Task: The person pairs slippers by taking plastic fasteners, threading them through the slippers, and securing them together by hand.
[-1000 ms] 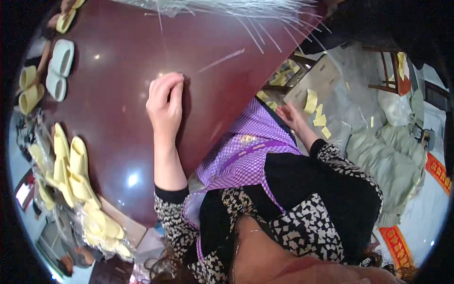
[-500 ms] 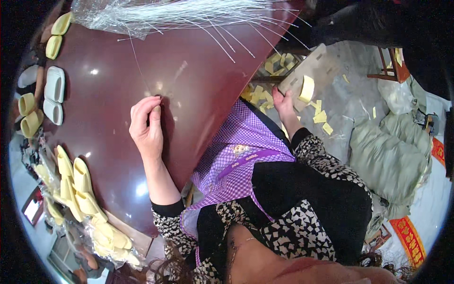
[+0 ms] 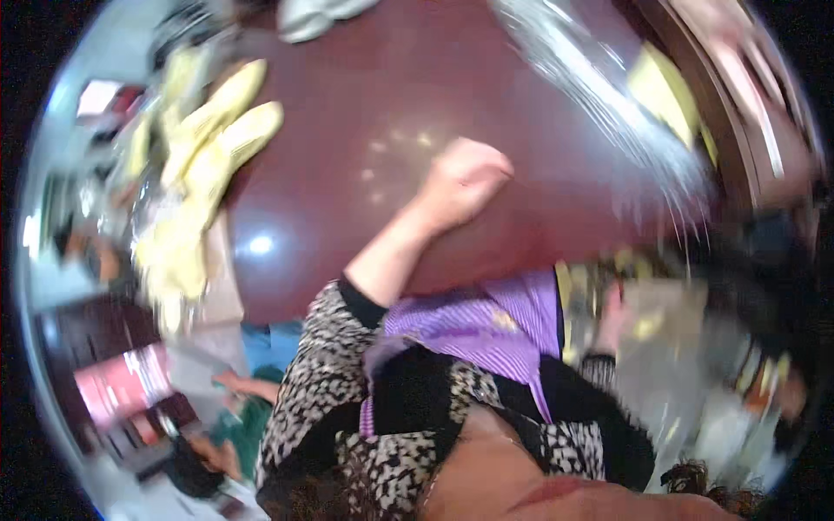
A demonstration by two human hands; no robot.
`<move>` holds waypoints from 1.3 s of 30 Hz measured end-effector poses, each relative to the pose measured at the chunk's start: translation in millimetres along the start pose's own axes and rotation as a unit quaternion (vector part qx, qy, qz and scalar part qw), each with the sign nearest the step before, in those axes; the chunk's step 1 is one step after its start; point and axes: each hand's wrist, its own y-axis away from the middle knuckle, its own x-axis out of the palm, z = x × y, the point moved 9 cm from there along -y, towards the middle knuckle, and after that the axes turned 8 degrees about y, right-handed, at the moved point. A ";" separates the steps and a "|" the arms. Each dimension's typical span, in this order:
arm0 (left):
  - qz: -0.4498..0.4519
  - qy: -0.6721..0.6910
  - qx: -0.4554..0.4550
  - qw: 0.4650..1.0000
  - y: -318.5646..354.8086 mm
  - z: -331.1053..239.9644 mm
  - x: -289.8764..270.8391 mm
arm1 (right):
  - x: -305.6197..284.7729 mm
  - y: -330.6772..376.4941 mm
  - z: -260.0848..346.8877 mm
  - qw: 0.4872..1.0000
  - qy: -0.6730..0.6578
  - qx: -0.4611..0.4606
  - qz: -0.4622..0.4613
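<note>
One bench (image 3: 334, 226), two poses: the left hand (image 3: 472, 182) curls closed above it, contents unclear; the right hand's (image 3: 612, 314) grip, below the edge, is too blurred to tell. Clear strands (image 3: 592, 94) lie far right, likely for reach.

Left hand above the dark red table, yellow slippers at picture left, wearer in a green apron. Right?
Not quite: the apron is purple, as the head view shows. The rest stands: left hand above the dark red table, yellow slippers at picture left.
</note>
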 end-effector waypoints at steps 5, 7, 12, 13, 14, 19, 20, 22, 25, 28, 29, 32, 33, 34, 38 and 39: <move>0.000 0.054 0.087 0.995 23.7 6.4 19.3 | -21.7 -34.9 -27.5 0.888 0.053 -0.406 -0.209; 0.006 0.065 0.075 0.995 26.5 -2.0 19.2 | -49.5 79.2 55.4 0.869 0.130 -0.212 -0.429; 0.014 0.063 0.046 0.997 16.1 -4.9 23.5 | 1.1 21.3 113.2 0.889 0.103 -0.276 -0.351; 0.014 0.065 0.044 0.997 15.3 -3.3 24.6 | 10.3 11.0 118.9 0.893 0.103 -0.283 -0.335; 0.014 0.067 0.041 0.997 16.1 -1.4 25.7 | 20.3 1.1 122.4 0.897 0.104 -0.288 -0.318; -0.014 0.088 0.031 0.996 9.3 1.1 21.5 | 73.4 -43.7 141.0 0.918 0.117 -0.302 -0.229; -0.006 0.085 0.027 0.996 8.5 1.4 20.5 | 87.8 -51.5 145.2 0.923 0.119 -0.301 -0.209; 0.009 0.079 0.017 0.997 8.5 1.6 19.8 | 115.6 -66.4 153.3 0.931 0.122 -0.300 -0.169; 0.001 0.094 0.012 0.995 8.8 0.6 16.8 | 157.4 -85.2 166.1 0.940 0.129 -0.297 -0.109; 0.006 0.120 -0.009 0.993 12.3 0.2 15.5 | 199.3 -97.9 186.4 0.946 0.133 -0.290 -0.047; 0.013 0.139 -0.023 0.990 11.8 2.7 16.2 | 213.2 -102.2 195.4 0.948 0.133 -0.288 -0.028; 0.040 0.171 -0.045 0.984 10.8 1.8 16.9 | 248.2 -109.3 209.5 0.952 0.134 -0.274 0.025; 0.043 0.175 -0.048 0.983 10.9 3.2 17.1 | 258.2 -112.5 215.5 0.953 0.134 -0.270 0.040; 0.043 0.196 -0.055 0.978 11.2 5.4 17.2 | 267.2 -115.8 221.6 0.953 0.133 -0.266 0.054; 0.038 0.243 -0.081 0.966 11.7 7.9 11.7 | 302.6 -119.6 244.8 0.948 0.134 -0.262 0.123; 0.040 0.255 -0.084 0.962 11.2 9.0 10.3 | 309.0 -121.3 249.4 0.946 0.134 -0.260 0.137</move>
